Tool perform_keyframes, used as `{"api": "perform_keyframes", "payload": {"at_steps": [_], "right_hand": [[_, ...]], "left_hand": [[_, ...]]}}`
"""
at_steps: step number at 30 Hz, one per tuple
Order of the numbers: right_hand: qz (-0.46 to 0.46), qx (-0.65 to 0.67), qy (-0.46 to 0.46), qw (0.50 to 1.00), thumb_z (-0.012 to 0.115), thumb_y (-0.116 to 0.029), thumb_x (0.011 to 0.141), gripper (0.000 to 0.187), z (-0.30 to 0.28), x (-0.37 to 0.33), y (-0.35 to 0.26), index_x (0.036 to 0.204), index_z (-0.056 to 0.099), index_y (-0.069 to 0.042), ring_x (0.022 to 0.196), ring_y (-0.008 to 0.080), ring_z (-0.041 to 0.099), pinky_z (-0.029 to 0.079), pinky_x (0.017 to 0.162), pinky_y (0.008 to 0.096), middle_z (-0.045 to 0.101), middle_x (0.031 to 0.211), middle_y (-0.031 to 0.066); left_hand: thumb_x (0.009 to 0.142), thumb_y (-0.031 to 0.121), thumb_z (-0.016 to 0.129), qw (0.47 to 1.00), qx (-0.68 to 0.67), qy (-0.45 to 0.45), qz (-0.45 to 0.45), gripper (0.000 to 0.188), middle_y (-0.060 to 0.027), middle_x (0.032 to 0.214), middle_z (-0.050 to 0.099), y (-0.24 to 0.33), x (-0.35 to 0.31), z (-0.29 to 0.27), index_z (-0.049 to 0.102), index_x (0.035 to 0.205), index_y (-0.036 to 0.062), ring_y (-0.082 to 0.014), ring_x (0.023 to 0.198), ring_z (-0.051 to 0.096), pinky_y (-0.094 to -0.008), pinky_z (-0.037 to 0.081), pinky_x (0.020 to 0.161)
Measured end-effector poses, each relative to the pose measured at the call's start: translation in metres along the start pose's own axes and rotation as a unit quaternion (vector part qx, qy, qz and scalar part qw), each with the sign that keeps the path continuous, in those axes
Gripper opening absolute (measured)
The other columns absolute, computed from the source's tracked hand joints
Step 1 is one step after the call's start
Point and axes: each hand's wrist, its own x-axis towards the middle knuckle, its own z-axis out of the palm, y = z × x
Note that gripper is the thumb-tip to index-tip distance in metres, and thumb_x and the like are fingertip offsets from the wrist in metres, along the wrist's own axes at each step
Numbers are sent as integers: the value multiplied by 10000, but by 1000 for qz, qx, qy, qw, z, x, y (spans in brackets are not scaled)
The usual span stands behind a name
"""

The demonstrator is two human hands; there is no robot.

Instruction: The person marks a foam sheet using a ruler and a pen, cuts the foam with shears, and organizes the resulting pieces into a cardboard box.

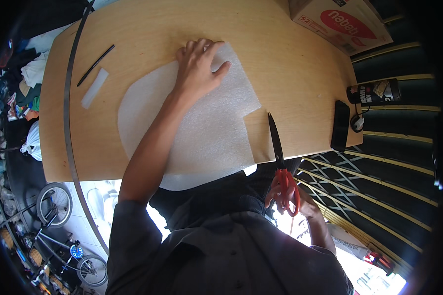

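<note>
A white foam sheet [206, 123] lies on the wooden table, rounded on its left side, with a square notch in its right edge. Its near part hangs past the table's front edge. My left hand [199, 69] rests on the sheet's far part, thumb spread and fingers bent at its far edge. Off the near right of the table, my right hand [275, 194] is wrapped round the handles of a pair of red-handled scissors [283, 184]. The dark blades look closed and point away from me, apart from the sheet.
A black pen [96, 65] and a white strip [95, 88] lie at the left of the table [147, 29]. At the right are a cardboard box [339, 24], a black can [374, 92] and a black case [340, 126]. A bicycle [69, 241] is lower left.
</note>
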Motion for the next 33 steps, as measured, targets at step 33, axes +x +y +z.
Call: {"api": "perform_keyframes", "payload": {"at_steps": [33], "right_hand": [[42,-91,75,992,443,-710,922,738,26,44,-9,946,548,20,447,130,585,459,433,244,548,573,47]], "left_hand": [[824,282,755,1000,3,-9,22,473,-26,1197,595,-6,-2,5,623,1260,156,-240,1147,494,-455,305,996]]}}
